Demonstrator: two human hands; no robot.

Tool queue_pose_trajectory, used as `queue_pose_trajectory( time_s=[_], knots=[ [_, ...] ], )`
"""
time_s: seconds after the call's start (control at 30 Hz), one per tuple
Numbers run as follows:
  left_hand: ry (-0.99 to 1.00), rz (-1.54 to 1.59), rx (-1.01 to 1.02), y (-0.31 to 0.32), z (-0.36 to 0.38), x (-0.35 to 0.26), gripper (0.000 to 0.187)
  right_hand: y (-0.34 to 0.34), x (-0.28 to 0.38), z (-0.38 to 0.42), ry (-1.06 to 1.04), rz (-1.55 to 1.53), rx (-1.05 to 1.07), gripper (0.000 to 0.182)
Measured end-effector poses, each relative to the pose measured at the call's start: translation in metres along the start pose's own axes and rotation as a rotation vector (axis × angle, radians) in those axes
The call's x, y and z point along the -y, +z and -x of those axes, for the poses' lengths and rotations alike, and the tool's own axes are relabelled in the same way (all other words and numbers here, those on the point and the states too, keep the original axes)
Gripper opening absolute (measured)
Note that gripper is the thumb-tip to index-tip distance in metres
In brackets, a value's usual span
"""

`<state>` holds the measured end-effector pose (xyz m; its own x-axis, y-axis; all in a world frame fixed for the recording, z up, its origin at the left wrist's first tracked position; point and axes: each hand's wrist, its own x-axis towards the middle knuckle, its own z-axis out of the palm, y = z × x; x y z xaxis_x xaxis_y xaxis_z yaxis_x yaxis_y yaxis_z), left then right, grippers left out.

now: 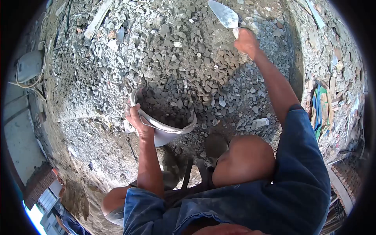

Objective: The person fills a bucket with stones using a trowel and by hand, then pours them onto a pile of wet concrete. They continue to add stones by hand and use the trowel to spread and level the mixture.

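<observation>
My left hand (137, 120) is closed over the left rim of a pale bucket (168, 135), which tilts with its mouth toward the gravel pile. Dark gravel and dirt (168, 107) lie inside the bucket's mouth. Out ahead to the right, my right hand (247, 42) grips a trowel (224, 13) by its handle. The trowel's pointed metal blade reaches up and left over the gravel (196, 58), its face catching the light. My right arm is stretched out, well apart from the bucket.
Loose gravel spreads all around. A pale board piece (97, 19) lies at upper left, and a grey container (29, 66) stands at far left. Blue and green cloth or sacking (321, 109) lies among rubble on the right. My bent knee (246, 160) is close behind the bucket.
</observation>
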<state>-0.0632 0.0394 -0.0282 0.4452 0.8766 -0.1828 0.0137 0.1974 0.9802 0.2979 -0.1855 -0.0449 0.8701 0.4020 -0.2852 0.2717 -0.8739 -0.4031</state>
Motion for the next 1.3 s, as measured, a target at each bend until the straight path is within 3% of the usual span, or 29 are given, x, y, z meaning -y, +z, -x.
queue_pose_trajectory(
  time_s=[0.03, 0.13, 0.2, 0.33, 0.4, 0.5, 0.6, 0.7, 0.73, 0.83, 0.93, 1.0, 1.1, 1.13, 1.2, 1.27, 1.3],
  knots=[
    [-0.010, 0.048, 0.066, 0.007, 0.003, -0.009, 0.036, 0.006, -0.007, -0.036, 0.068, 0.029, 0.034, 0.035],
    [0.022, 0.009, 0.007, -0.010, -0.002, 0.006, 0.041, 0.022, 0.047, -0.021, 0.111, -0.056, 0.111, 0.033],
    [0.039, 0.008, -0.046, 0.000, -0.001, 0.002, 0.041, 0.040, 0.036, 0.005, -0.086, 0.167, 0.171, 0.032],
    [-0.007, 0.163, 0.132, 0.001, -0.002, -0.003, 0.042, 0.010, -0.003, 0.009, -0.192, 0.209, 0.132, 0.033],
    [0.000, 0.154, 0.132, 0.002, -0.003, -0.003, 0.041, 0.007, -0.020, -0.047, 0.034, -0.024, 0.124, 0.035],
    [0.023, 0.145, 0.138, 0.004, -0.002, -0.004, 0.041, 0.022, 0.041, -0.050, 0.093, -0.056, 0.165, 0.036],
    [0.041, 0.155, 0.130, 0.008, -0.002, -0.006, 0.041, 0.037, 0.041, -0.004, -0.120, 0.175, 0.125, 0.036],
    [0.041, 0.148, 0.104, 0.008, -0.003, -0.005, 0.041, 0.001, 0.022, 0.008, -0.131, 0.155, 0.107, 0.037],
    [0.033, 0.133, 0.091, 0.006, 0.000, -0.004, 0.041, 0.001, 0.019, -0.005, -0.010, 0.147, 0.115, 0.039],
    [0.031, 0.136, 0.107, -0.007, -0.006, 0.006, 0.038, 0.050, 0.021, -0.026, -0.031, -0.033, 0.152, 0.038],
    [-0.004, 0.155, 0.066, 0.004, -0.002, 0.001, 0.035, 0.069, 0.041, 0.011, -0.131, -0.184, 0.284, 0.037],
    [-0.037, 0.146, 0.030, -0.001, -0.003, 0.006, 0.035, 0.070, 0.050, 0.047, -0.065, -0.247, 0.535, 0.031],
    [-0.004, 0.123, 0.058, 0.001, 0.001, 0.002, 0.034, 0.082, 0.069, 0.112, -0.332, -0.022, 0.373, 0.027],
    [0.010, 0.129, 0.091, 0.000, -0.001, 0.001, 0.034, 0.079, 0.077, 0.131, -0.310, -0.070, 0.405, 0.024],
    [0.081, 0.009, 0.027, -0.015, -0.005, 0.015, 0.034, 0.068, 0.086, 0.157, -0.340, -0.030, 0.403, 0.024],
    [0.389, -0.335, -0.023, -0.012, -0.001, 0.014, 0.035, 0.053, 0.087, 0.175, -0.470, 0.073, 0.421, 0.029],
    [-0.005, 0.017, -0.033, -0.011, -0.003, 0.010, 0.035, 0.053, 0.084, 0.182, -0.549, 0.075, 0.359, 0.030]
  ],
)
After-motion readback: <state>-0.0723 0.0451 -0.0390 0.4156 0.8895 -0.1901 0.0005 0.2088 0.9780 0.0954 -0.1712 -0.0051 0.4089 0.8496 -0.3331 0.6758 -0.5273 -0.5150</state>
